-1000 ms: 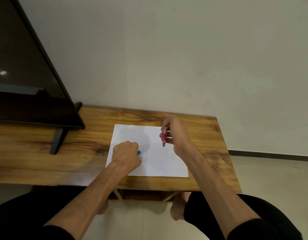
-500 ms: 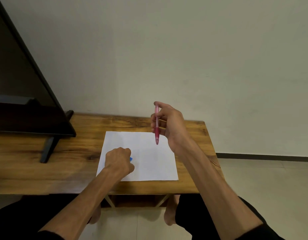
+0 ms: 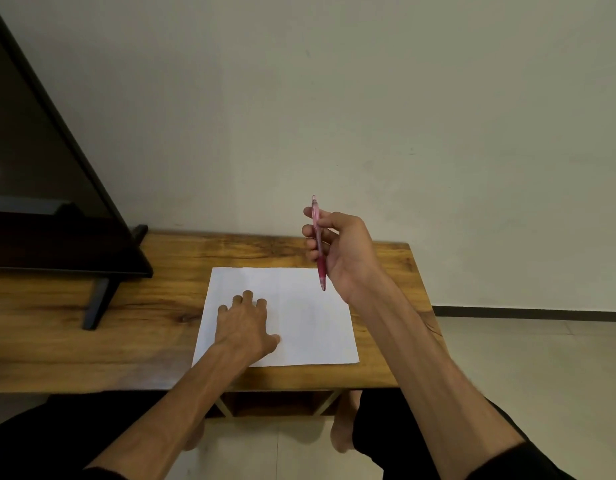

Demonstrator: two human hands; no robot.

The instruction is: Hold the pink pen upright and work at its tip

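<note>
A white sheet of paper (image 3: pixel 310 317) lies flat on a wooden table (image 3: pixel 133 327). My left hand (image 3: pixel 246 325) rests palm down on the sheet's left half, fingers spread and straight. My right hand (image 3: pixel 341 251) is raised above the sheet's far right corner and grips a pink pen (image 3: pixel 318 242), which stands nearly upright with its tip pointing down, just above the paper. No blue object shows under or beside my left hand.
A black television (image 3: pixel 40 174) on a dark stand (image 3: pixel 100 299) fills the left side of the table. A plain wall rises behind. Tiled floor (image 3: pixel 542 368) lies to the right, and my legs and bare feet show below the table's front edge.
My left hand, earlier closed in a fist with a blue thing showing beside it, has flattened on the paper. My right hand lifted the pen higher and turned it upright.
</note>
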